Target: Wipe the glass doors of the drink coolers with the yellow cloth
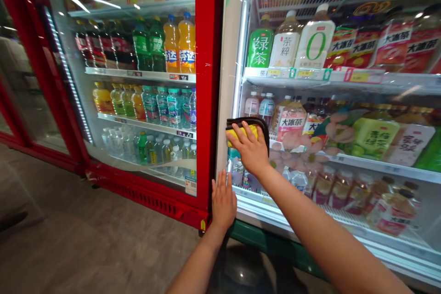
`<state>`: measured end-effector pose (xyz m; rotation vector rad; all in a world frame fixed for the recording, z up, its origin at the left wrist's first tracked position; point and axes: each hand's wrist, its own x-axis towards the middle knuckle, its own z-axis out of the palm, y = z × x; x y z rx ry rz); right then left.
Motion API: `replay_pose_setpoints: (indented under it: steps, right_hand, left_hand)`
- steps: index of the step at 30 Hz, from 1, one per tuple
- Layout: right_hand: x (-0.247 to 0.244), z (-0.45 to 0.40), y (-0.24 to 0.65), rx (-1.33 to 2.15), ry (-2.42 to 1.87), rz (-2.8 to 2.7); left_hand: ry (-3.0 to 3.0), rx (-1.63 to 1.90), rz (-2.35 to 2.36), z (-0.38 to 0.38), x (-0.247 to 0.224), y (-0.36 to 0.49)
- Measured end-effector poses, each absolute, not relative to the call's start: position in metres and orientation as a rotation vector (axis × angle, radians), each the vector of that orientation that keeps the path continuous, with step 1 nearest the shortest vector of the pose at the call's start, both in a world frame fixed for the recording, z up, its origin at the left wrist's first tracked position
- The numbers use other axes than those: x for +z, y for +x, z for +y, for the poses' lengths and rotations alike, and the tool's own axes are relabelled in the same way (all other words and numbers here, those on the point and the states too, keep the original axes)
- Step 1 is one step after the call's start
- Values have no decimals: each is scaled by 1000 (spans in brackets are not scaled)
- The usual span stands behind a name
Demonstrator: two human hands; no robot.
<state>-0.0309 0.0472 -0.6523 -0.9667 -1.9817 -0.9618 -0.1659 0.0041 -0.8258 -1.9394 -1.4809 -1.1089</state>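
Observation:
My right hand (252,149) presses a folded yellow cloth with dark edges (264,129) against the glass near the left side of the right-hand drinks fridge. Its fingers are spread over the cloth. Lower and to the left, my left hand (223,202) rests flat with straight fingers on the white door frame (230,69), holding nothing. Behind the glass stand rows of bottled drinks, among them a white bottle with a green 0 (315,39). My right hand and the cloth hide part of the shelves.
A red-framed drinks fridge (208,101) stands close on the left, with several shelves of bottles. Below the right fridge runs a dark green base (255,237). Grey-brown floor (113,243) lies at the lower left. Pink flower shapes (303,156) show on the right glass.

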Motion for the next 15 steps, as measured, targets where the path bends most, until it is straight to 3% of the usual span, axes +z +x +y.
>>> replay_pose_setpoints:
  steps: [4,7,15]
  right_hand:
    - [-709,25,0,-982,-1062,-1820]
    - [-751,16,18,-1066,-932,-2014]
    - [-708,7,69,-945,-1117,-1739]
  left_hand:
    - [-1936,-1191,-1459,7,-819,-160]
    - [-1950,-1216,-1417,7,-816,-157]
    - [-2022,-1156,-1301,4,-801,-130]
